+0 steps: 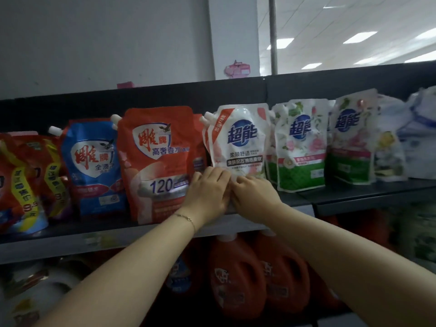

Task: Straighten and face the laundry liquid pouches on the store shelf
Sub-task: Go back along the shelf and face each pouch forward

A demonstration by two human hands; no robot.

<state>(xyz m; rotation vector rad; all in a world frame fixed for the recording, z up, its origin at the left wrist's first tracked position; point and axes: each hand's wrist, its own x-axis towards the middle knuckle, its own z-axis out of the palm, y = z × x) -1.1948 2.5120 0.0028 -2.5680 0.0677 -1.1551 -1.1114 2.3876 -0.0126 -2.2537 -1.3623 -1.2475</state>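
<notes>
Blue pouch [94,166] & red pouch [155,161] stand upright on shelf [349,193], facing out. L hand [207,192]: fingers curled on btm edge of white pouch [240,140]. R hand [256,193], touching L, fingers grip same edge. Green pouch [300,147] just beside.

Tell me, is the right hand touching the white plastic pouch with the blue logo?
Touching. The head view shows the right hand gripping the bottom edge of the white plastic pouch, with no gap between them.
</notes>
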